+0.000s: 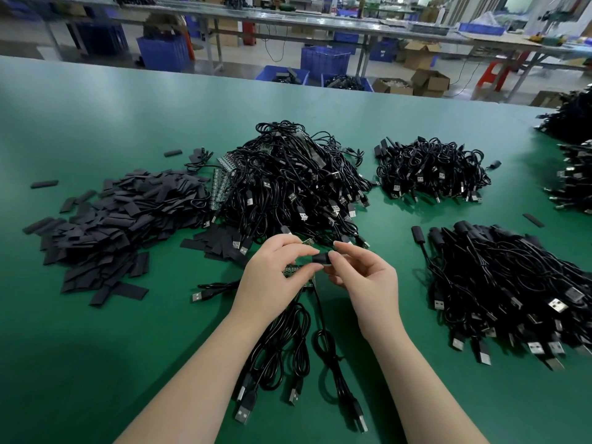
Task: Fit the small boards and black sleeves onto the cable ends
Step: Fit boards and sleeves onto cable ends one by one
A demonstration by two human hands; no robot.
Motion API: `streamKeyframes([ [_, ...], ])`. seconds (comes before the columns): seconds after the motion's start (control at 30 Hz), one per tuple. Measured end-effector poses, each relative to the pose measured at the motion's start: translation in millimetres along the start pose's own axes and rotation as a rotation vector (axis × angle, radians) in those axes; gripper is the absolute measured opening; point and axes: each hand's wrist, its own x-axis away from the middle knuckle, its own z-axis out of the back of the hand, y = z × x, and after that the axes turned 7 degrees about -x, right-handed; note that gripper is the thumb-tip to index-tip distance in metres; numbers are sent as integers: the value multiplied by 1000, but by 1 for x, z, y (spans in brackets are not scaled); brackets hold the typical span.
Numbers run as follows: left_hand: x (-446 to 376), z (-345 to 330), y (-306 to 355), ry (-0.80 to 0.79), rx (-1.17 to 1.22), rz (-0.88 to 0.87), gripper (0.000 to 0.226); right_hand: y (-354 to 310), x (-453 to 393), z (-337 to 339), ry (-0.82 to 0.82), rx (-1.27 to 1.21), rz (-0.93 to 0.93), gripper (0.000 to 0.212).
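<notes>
Sleeve (321, 258): short black tube, matte, pinched between left hand (278, 274) and right hand (365, 280) fingertips above desk (96, 363) near edge, mid-width. Small green board (293, 269) under left fingers. Black USB cables (285, 357) trail below toward near edge.

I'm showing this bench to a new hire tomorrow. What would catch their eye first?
Probably the two hands mid-bench, left hand and right hand, pinching one black sleeve between them. Then the heaps on the green table: loose sleeves at left, tangled cables behind the hands.
</notes>
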Motion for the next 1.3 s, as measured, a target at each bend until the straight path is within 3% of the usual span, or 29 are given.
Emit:
streamKeyframes([
  [0.63, -2, -3, -5, 18, 44, -20, 14, -3, 2, -2, -2, 20, -8, 18],
  [0.83, -3, -2, -5, 49, 86, -3, 13, -3, 0, 0, -123, -48, -73, 26],
  [1.07, -4, 3, -1, 57, 190, -42, 20, -5, 0, 2, -223, 73, 19, 27],
  [1.3, -4, 2, -1, 24, 195, -77, 8, -5, 0, 1, -159, 59, 53, 24],
])
